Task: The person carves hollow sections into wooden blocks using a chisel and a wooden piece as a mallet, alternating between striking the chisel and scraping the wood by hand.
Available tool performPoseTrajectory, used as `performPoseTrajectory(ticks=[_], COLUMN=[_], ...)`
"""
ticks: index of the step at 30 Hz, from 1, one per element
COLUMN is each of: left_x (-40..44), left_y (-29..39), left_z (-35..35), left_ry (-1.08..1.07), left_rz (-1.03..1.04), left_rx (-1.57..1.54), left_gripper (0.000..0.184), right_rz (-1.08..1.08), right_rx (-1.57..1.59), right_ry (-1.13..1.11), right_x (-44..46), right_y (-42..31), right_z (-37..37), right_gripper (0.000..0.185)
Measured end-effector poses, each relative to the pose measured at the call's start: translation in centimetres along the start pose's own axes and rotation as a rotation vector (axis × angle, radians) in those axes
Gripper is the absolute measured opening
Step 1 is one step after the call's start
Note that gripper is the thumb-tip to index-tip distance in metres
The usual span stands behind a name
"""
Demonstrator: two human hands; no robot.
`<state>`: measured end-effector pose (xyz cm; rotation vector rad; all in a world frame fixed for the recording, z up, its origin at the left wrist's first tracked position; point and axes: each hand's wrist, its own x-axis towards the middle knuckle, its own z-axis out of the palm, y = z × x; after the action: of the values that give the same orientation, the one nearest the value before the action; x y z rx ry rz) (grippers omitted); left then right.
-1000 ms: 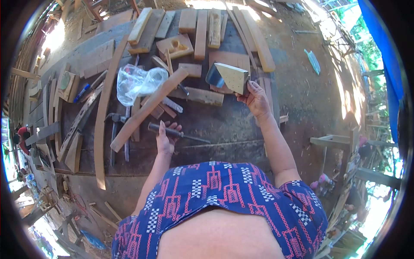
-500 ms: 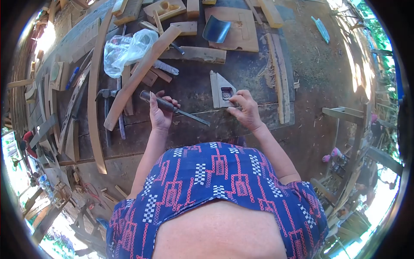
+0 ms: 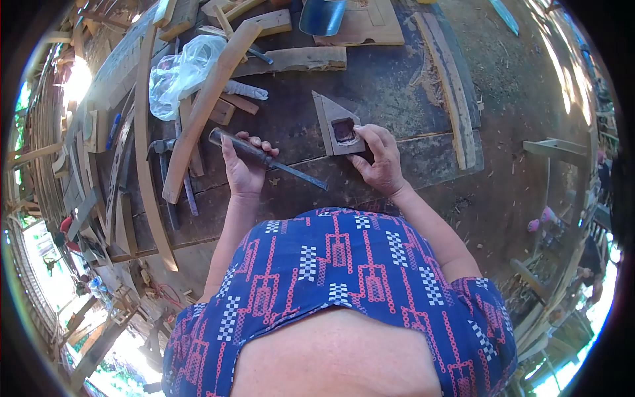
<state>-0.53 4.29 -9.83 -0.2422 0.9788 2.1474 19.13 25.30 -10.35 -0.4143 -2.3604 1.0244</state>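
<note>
Brown wooden block with a squarish hole, over the dark workbench; can't tell if it's touching. Right hand has its near right corner pinched between thumb and fingers. Hands are apart: left of the block, the left hand is wrapped around a chisel, tip on the block's near side. Plastic bag is beyond the block to the left, long wood strip to its right.

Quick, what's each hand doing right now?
Left hand: closed around the handle of a chisel-like tool.
Right hand: thumb and fingers gripping the edge of the angled wooden block.
</note>
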Motion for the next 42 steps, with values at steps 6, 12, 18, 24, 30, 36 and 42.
performPoseTrajectory(ticks=[6, 12, 18, 24, 30, 36, 42], left_x=[-1.0, -0.8, 0.5, -0.5, -4.8, -4.4, -4.1], left_y=[-0.4, -1.1, -1.3, -0.6, 1.2, 1.9, 0.6], left_z=[-0.3, -1.4, -1.9, -0.4, -1.9, -7.5, -9.2], left_ry=[-0.057, -0.134, -0.161, 0.079, 0.039, 0.185, 0.248], left_rz=[-0.002, 0.039, 0.089, 0.165, 0.249, 0.265, 0.283], left_rx=[0.0, -0.046, -0.075, -0.13, -0.204, -0.314, -0.37], left_gripper=[0.045, 0.043, 0.044, 0.042, 0.033, 0.033, 0.045], right_rz=[-0.093, -0.231, -0.331, -0.472, -0.578, -0.571, -0.494], right_rx=[-0.065, -0.173, -0.253, -0.303, -0.307, -0.309, -0.296], right_ry=[0.034, 0.025, 0.027, 0.033, -0.058, -0.044, 0.031], right_x=[-0.6, -1.2, -1.2, -1.3, -1.6, -1.6, -1.4], right_y=[-0.1, 0.3, 0.0, -0.6, -0.7, -0.1, -0.5], right_z=[0.2, 0.5, 1.1, 1.8, 2.7, 3.1, 3.3], right_gripper=[0.055, 0.044, 0.037, 0.034, 0.034, 0.033, 0.038])
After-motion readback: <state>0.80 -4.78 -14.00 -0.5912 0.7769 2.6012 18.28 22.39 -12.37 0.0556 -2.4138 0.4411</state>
